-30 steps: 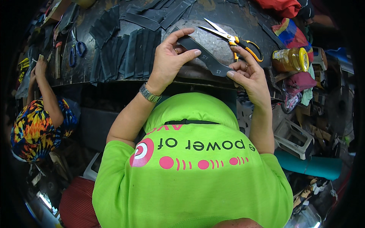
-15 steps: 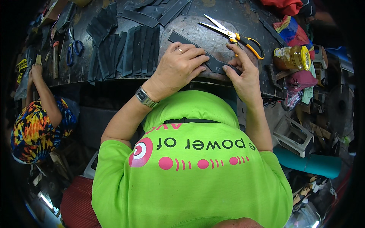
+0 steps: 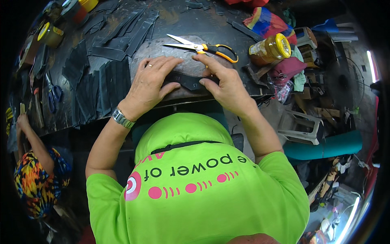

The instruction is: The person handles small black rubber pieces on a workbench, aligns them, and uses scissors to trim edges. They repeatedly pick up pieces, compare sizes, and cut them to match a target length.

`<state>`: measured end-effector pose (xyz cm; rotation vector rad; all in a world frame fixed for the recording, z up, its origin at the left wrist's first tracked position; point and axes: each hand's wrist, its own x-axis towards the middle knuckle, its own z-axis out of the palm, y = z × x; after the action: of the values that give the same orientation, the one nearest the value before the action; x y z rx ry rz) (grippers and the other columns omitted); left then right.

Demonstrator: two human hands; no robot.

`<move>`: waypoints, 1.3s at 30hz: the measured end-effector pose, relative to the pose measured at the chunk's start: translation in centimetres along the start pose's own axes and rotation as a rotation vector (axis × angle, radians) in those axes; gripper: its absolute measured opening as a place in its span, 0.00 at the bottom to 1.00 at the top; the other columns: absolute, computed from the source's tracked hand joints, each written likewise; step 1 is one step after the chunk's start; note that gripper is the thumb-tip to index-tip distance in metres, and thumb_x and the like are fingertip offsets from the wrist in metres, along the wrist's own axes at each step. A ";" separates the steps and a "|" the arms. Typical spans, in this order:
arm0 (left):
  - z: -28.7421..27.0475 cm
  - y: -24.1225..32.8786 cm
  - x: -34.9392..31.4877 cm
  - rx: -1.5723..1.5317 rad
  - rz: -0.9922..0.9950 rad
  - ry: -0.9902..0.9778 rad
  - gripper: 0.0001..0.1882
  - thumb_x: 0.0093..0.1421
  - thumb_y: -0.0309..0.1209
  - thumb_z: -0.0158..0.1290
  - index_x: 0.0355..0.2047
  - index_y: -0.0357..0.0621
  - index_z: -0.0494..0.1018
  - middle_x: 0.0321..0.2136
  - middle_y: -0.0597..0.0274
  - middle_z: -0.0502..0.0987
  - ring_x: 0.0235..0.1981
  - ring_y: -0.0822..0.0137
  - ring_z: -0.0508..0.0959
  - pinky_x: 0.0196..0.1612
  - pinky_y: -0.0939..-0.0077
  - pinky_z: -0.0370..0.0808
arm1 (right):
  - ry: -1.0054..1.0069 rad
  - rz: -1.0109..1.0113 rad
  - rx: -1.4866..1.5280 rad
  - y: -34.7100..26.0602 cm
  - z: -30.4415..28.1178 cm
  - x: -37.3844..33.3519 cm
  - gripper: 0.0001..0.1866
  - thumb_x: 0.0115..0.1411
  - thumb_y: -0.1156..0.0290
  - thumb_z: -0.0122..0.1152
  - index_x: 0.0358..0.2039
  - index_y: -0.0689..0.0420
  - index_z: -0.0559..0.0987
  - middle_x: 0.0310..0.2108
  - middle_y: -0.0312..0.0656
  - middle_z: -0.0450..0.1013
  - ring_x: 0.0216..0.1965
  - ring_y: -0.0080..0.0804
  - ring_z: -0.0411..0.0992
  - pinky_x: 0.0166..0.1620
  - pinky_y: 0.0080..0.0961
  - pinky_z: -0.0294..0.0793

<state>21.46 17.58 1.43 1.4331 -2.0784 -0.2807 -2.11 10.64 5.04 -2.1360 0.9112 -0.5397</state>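
A dark, flat strip (image 3: 187, 81) with a wider, pointed part and light markings lies over the worn grey board (image 3: 142, 53) at the table's near edge. My right hand (image 3: 227, 84) pinches the strip's right end between thumb and fingers. Curled around its left part is my left hand (image 3: 151, 83), thumb at the near side and fingers at the far side; the strip's left end is hidden there. Just beyond my fingers rest scissors (image 3: 201, 47) with yellow-and-black handles, blades spread and pointing left.
Stacked dark strips (image 3: 109, 87) lie left of my hands, with loose strips (image 3: 140, 36) behind. Blue-handled scissors (image 3: 53, 95) are farther left. A yellow-lidded jar (image 3: 270, 49) and a maroon pouch (image 3: 287, 69) stand right. Another person (image 3: 38, 175) works at far left.
The view has shifted, so the table appears farther left. The strip, slanting before, now lies more level and looks slightly bowed. My left thumb has spread away from its fingers.
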 end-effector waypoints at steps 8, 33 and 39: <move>-0.8 -0.7 4.2 -0.122 0.003 0.174 0.28 0.59 0.25 0.64 0.61 0.49 0.75 0.48 0.58 0.81 0.46 0.60 0.80 0.54 0.65 0.74 | 0.022 -0.110 -0.049 -0.7 -12.4 4.7 0.32 0.59 0.82 0.68 0.64 0.48 0.76 0.33 0.30 0.74 0.34 0.14 0.72 0.38 0.14 0.72; 1.3 0.6 -0.5 -0.062 -0.202 0.202 0.09 0.59 0.25 0.64 0.41 0.43 0.82 0.39 0.58 0.81 0.41 0.55 0.79 0.47 0.64 0.74 | -0.173 0.402 -0.163 23.4 -25.4 11.4 0.14 0.52 0.86 0.67 0.38 0.58 0.78 0.29 0.28 0.68 0.29 0.17 0.66 0.35 0.21 0.72; 1.3 0.5 -0.7 -0.076 -0.196 0.227 0.09 0.58 0.26 0.64 0.40 0.43 0.82 0.38 0.58 0.81 0.40 0.56 0.79 0.46 0.64 0.74 | 0.105 0.274 -0.394 22.6 -25.0 9.6 0.16 0.54 0.72 0.77 0.40 0.58 0.79 0.33 0.33 0.76 0.36 0.23 0.74 0.41 0.23 0.74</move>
<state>20.52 18.21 0.42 1.5486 -1.7325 -0.2590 -20.93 -18.90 4.59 -2.2852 1.4423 -0.3559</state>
